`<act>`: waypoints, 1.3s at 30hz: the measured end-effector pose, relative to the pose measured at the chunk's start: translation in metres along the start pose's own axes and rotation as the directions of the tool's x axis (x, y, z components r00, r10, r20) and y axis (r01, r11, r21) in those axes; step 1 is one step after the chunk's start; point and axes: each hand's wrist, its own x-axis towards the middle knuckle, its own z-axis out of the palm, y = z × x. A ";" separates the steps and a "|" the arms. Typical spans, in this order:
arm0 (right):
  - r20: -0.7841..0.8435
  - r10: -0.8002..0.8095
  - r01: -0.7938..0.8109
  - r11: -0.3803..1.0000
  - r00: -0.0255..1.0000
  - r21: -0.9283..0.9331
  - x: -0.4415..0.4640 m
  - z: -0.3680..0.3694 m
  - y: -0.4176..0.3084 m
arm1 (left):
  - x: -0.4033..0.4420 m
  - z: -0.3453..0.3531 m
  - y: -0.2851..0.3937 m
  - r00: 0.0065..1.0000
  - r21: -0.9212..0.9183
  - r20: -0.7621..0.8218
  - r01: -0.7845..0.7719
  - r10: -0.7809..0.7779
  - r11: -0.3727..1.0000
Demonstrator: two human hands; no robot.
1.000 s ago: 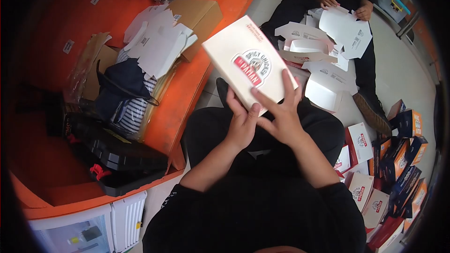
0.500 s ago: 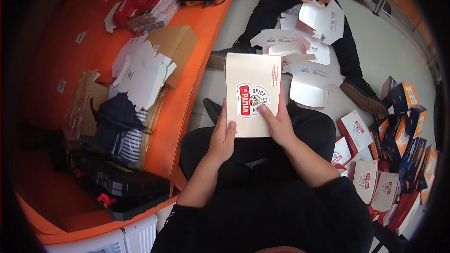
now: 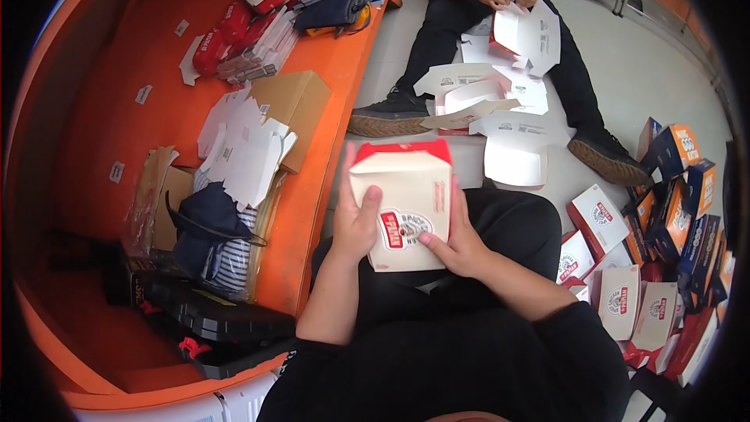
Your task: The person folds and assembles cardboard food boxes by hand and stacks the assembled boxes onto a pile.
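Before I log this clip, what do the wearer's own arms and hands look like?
The left sleeve and right sleeve are black and end near the elbows, leaving the forearms bare. The left hand and right hand wear no gloves, and no watch or ring can be made out.

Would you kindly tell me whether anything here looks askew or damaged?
The navy boxes at far right lean at mismatched angles, more a loose heap than a neat stack. The held box shows no obvious damage.
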 end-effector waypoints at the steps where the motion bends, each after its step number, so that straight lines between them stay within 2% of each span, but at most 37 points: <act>1: -0.072 0.043 -0.037 0.996 0.996 0.083 -0.001 -0.001 0.002 | -0.003 0.004 0.002 0.999 0.061 0.049 -0.023 0.020 0.998; 2: -0.142 0.092 -0.068 0.984 0.986 0.166 0.000 -0.002 0.005 | -0.006 0.007 0.003 0.994 0.118 0.101 -0.048 0.036 0.992; 3: -0.301 -0.008 0.062 0.983 0.954 0.172 0.012 -0.011 -0.002 | -0.009 0.015 0.001 0.992 0.071 0.122 -0.044 0.035 0.996; 6: -0.297 -0.088 0.113 0.991 0.951 0.070 0.027 -0.044 -0.013 | -0.011 0.037 -0.008 0.988 0.034 0.091 -0.129 0.125 0.991; 7: -0.421 -0.069 0.100 0.994 0.905 0.051 0.029 -0.048 -0.014 | -0.010 0.045 -0.015 0.983 0.040 0.083 -0.167 0.163 0.985; 8: -0.384 -0.171 0.107 0.977 0.907 -0.183 0.027 -0.059 -0.014 | -0.008 0.049 -0.023 0.964 0.222 0.153 -0.247 0.217 0.943; 10: -0.233 -0.315 0.114 0.785 0.920 -0.609 0.020 -0.085 -0.015 | -0.003 0.062 -0.038 0.905 0.521 0.312 -0.419 0.290 0.744; 11: -0.171 -0.374 0.183 0.742 0.911 -0.644 0.017 -0.093 -0.017 | -0.002 0.070 -0.041 0.891 0.498 0.335 -0.444 0.307 0.745; 14: -0.030 -0.310 0.251 0.819 0.950 -0.516 0.000 -0.111 -0.021 | -0.004 0.093 -0.041 0.849 0.428 0.399 -0.507 0.347 0.748; 18: -0.162 -0.430 0.305 0.816 0.888 -0.491 -0.009 -0.112 0.001 | -0.004 0.103 -0.041 0.835 0.428 0.451 -0.513 0.315 0.744; 22: -0.364 -0.351 0.235 0.915 0.863 -0.327 -0.019 -0.103 0.020 | -0.002 0.108 -0.033 0.807 0.486 0.533 -0.539 0.255 0.688; 26: -0.392 -0.437 0.257 0.864 0.810 -0.433 -0.033 -0.092 0.042 | -0.005 0.110 -0.039 0.799 0.533 0.586 -0.506 0.135 0.678; 29: -0.378 -0.309 0.162 0.913 0.873 -0.374 -0.042 -0.092 0.047 | -0.006 0.118 -0.032 0.804 0.595 0.590 -0.490 0.068 0.637; 32: -0.283 -0.143 0.070 0.965 0.949 -0.252 -0.044 -0.111 0.048 | 0.001 0.117 -0.034 0.780 0.590 0.624 -0.505 0.041 0.630; 33: -0.192 -0.071 0.036 0.983 0.979 -0.179 -0.044 -0.114 0.046 | 0.006 0.114 -0.032 0.780 0.582 0.625 -0.483 0.019 0.655; 35: 0.000 0.062 -0.062 0.996 0.998 -0.061 -0.049 -0.121 0.039 | 0.017 0.099 -0.025 0.805 0.521 0.573 -0.211 -0.156 0.827; 36: 0.094 0.130 -0.129 0.991 0.987 -0.018 -0.054 -0.126 0.035 | 0.021 0.093 -0.022 0.786 0.469 0.568 -0.065 -0.245 0.881; 38: 0.116 0.148 -0.143 0.988 0.982 -0.049 -0.057 -0.121 0.021 | 0.023 0.083 -0.019 0.734 0.471 0.664 -0.263 -0.142 0.842; 39: 0.055 0.109 -0.105 0.992 0.992 -0.071 -0.059 -0.119 0.017 | 0.023 0.086 -0.007 0.678 0.441 0.722 -0.301 -0.135 0.846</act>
